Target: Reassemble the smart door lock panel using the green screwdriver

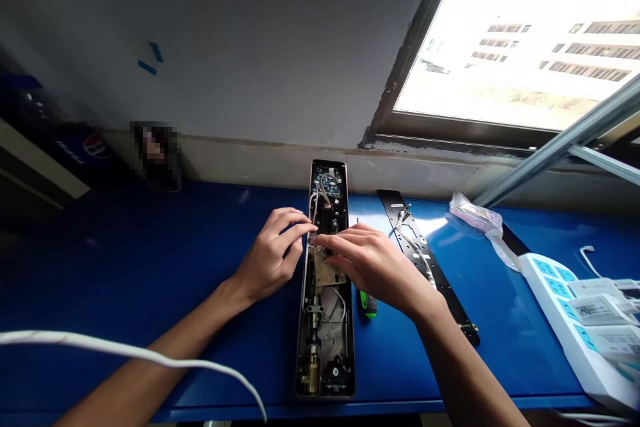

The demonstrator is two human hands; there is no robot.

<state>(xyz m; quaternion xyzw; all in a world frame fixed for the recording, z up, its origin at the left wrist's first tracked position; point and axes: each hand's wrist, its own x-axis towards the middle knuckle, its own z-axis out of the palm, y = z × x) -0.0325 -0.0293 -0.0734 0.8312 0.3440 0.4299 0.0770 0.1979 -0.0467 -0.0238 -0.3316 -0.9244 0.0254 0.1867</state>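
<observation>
Open door lock body (325,360) lengthwise mid counter (150,247), near front edge. Left hand (267,253) fingers curled narrow by white wires (314,203); right hand (370,267) fingers over brass bracket (327,275); hold unclear both. Body stiff, looks heavy; wires fragile; take by long sides. Green-handled screwdriver (369,303) just beside.

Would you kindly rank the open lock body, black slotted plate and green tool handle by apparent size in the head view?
1. Open metal lock body
2. Black slotted metal plate
3. Green-and-black tool handle, partly hidden
</observation>
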